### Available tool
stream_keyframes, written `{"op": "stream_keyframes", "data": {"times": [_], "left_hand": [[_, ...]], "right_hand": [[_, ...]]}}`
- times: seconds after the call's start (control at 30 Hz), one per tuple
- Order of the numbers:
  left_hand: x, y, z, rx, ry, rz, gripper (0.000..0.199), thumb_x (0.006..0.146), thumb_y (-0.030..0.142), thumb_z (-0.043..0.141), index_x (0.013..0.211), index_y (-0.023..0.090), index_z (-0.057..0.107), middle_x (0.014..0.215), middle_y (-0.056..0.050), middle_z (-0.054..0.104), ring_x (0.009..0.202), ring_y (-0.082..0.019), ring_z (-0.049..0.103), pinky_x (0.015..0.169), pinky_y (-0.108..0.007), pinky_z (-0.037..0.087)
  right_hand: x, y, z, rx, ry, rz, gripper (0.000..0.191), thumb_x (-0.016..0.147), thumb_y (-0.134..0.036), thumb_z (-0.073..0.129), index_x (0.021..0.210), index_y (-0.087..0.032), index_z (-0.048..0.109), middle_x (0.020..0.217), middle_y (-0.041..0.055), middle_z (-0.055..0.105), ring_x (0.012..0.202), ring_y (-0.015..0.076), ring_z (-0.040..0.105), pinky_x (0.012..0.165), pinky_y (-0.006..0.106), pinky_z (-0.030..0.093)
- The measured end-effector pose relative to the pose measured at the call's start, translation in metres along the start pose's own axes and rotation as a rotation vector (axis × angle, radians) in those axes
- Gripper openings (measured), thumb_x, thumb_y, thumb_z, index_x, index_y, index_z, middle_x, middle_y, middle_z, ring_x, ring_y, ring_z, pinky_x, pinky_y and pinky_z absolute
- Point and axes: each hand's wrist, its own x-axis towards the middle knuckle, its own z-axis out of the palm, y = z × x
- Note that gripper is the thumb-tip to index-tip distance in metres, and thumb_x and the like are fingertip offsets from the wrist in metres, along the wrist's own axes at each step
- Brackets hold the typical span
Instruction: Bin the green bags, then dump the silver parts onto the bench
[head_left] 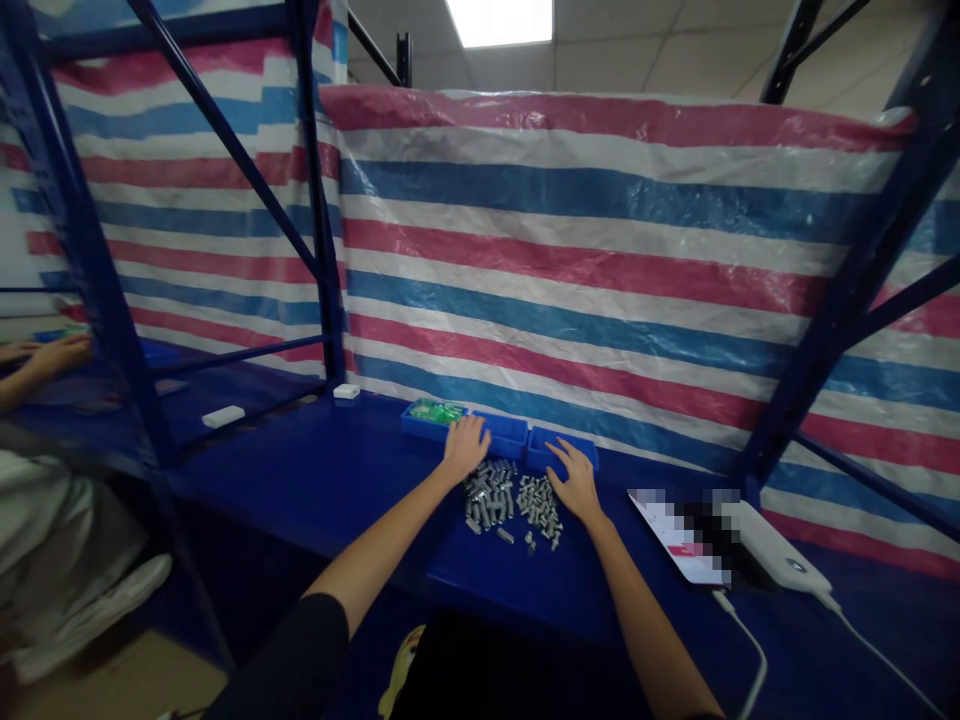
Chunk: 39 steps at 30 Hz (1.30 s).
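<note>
A heap of several small grey metal cylinders (511,500) lies on the blue bench top (322,480) in front of me. My left hand (465,446) rests flat at the heap's far left edge, fingers spread, touching the middle blue tray (507,432). My right hand (576,478) lies flat at the heap's right side, fingers reaching the right blue tray (541,448). Neither hand holds anything. The left blue tray (433,414) holds green parts.
A phone (684,534) and a white power bank (777,546) with cable lie right of my right hand. Two small white blocks (223,416) sit on the bench at left. Another person's hand (54,356) shows far left. Striped tarp backs the blue rack.
</note>
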Motion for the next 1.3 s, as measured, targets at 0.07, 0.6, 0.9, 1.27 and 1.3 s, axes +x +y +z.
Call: {"op": "stream_keyframes", "data": {"times": [0.07,0.6,0.9,1.27,1.3], "left_hand": [[0.0,-0.02,-0.004,0.039,0.038,-0.094,0.038,0.089,0.027,0.027,0.117,0.016,0.05,0.121,-0.014,0.053,0.116,-0.028,0.044,0.097,-0.044,0.03],[-0.057,-0.079,-0.011,0.097,0.028,-0.055,0.031,0.089,0.026,0.033,0.112,0.021,0.053,0.128,-0.014,0.047,0.121,-0.031,0.038,0.093,-0.046,0.033],[-0.098,-0.09,-0.044,-0.023,0.09,-0.146,0.022,0.086,0.026,0.041,0.093,0.02,0.061,0.105,-0.011,0.054,0.1,-0.027,0.048,0.081,-0.04,0.039],[-0.126,-0.093,-0.062,-0.247,0.073,0.079,0.019,0.085,0.027,0.047,0.096,0.025,0.063,0.108,-0.004,0.055,0.1,-0.021,0.048,0.082,-0.036,0.039],[-0.126,-0.098,-0.064,-0.255,0.057,0.1,0.02,0.085,0.028,0.048,0.098,0.026,0.063,0.109,-0.003,0.055,0.1,-0.02,0.048,0.083,-0.036,0.039]], "right_hand": [[0.0,-0.003,-0.002,0.032,0.103,0.071,0.037,0.081,-0.028,0.045,0.116,-0.023,0.057,0.128,0.0092,0.051,0.118,0.0247,0.045,0.098,0.045,0.03],[-0.009,-0.025,-0.017,0.0,0.364,0.218,0.024,0.082,-0.028,0.043,0.088,-0.021,0.066,0.101,0.0089,0.063,0.101,0.0244,0.053,0.096,0.043,0.027],[0.0,-0.107,-0.003,0.414,0.033,0.197,0.028,0.079,-0.033,0.048,0.098,-0.02,0.063,0.1,0.0092,0.064,0.093,0.0231,0.058,0.082,0.037,0.045],[0.005,-0.203,0.056,0.749,-0.43,0.733,0.076,0.078,-0.051,0.05,0.139,-0.016,0.023,0.127,0.0149,0.05,0.113,0.0218,0.053,0.085,0.033,0.048],[0.006,-0.206,0.061,0.751,-0.38,0.767,0.079,0.078,-0.049,0.051,0.14,-0.013,0.019,0.127,0.0164,0.049,0.114,0.0219,0.051,0.089,0.034,0.046]]}}
